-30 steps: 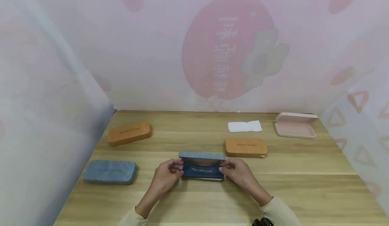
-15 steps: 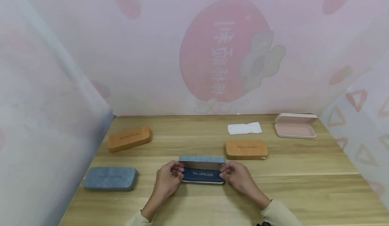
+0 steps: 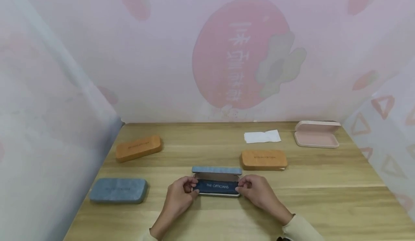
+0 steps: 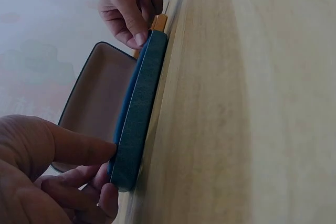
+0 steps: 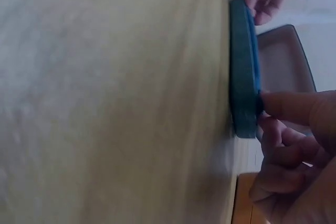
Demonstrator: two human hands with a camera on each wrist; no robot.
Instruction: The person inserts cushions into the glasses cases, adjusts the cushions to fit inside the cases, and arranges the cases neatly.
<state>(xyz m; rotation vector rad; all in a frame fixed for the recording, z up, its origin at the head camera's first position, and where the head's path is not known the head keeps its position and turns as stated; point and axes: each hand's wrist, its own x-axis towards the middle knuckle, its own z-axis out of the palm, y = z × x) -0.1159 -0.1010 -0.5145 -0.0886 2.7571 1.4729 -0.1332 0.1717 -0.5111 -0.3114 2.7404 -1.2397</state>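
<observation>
A blue-grey glasses case stands with its lid raised in the middle of the table. Inside its base lies a dark blue cloth printed "THE OPTICIANS". At the case's left end my left hand pinches the cloth's edge, the thumb at the rim in the left wrist view. Opposite it, my right hand pinches the cloth's right end between thumb and forefinger. The right wrist view shows that thumb on the dark blue edge, with the other fingers curled outside the case.
A closed blue-grey case and an orange case lie at left. Behind my right hand are another orange case and a white folded cloth. A pink case stands open at the back right.
The dark blue cloth has settled lower into the case base, and more of the lid's inside shows. Both hands have stayed at the case's ends. The head view has tilted slightly.
</observation>
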